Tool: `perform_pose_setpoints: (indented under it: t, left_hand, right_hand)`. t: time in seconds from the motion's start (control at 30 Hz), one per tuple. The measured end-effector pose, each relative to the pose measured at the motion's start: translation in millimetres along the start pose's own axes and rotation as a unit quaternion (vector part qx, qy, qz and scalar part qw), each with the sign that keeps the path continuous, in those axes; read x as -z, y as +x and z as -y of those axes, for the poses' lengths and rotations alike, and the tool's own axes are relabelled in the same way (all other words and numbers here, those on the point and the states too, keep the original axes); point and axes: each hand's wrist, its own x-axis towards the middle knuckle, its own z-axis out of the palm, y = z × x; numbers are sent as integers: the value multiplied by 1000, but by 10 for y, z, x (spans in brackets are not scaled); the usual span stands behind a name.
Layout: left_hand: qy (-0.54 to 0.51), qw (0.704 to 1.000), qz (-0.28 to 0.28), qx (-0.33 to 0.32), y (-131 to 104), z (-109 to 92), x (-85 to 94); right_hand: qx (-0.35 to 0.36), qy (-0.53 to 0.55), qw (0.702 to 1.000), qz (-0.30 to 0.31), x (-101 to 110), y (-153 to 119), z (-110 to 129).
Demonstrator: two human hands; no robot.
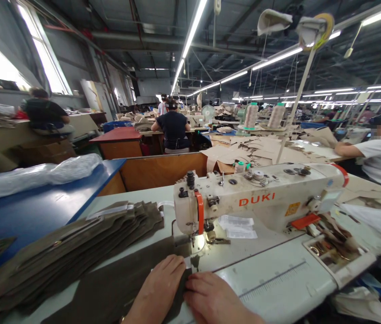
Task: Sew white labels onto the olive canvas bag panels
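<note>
A dark olive fabric piece lies on the sewing table, its front end beside the needle area of the white sewing machine. My left hand is closed on this piece, fingers together at a small white label near its edge. Close beside it, my right hand has its fingers curled at the fabric's right edge; the fingertips are partly hidden. Just ahead of both hands is the lit presser foot. Several white printed labels lie on the machine bed behind the needle.
To the left lies a stack of olive fabric pieces, beside a blue table with a plastic-wrapped bundle. A small parts tray sits at right. Thread cones stand behind the machine. Other people sit nearby.
</note>
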Motion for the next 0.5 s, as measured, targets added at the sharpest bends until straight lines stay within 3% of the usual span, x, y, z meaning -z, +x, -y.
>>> perform_pose_setpoints:
  t: [0.13, 0.27, 0.5]
  left_hand:
    - [14, 1000, -1, 3, -21, -28, -34]
    - [31, 999, -7, -6, -22, -81, 50]
    - [10, 996, -89, 5, -108, -92, 115]
  right_hand:
    - [-40, 52, 998, 6, 133, 19, -58]
    - [-115, 6, 993, 38, 305, 155, -183]
    - [-72, -111, 983, 129, 384, 377, -275]
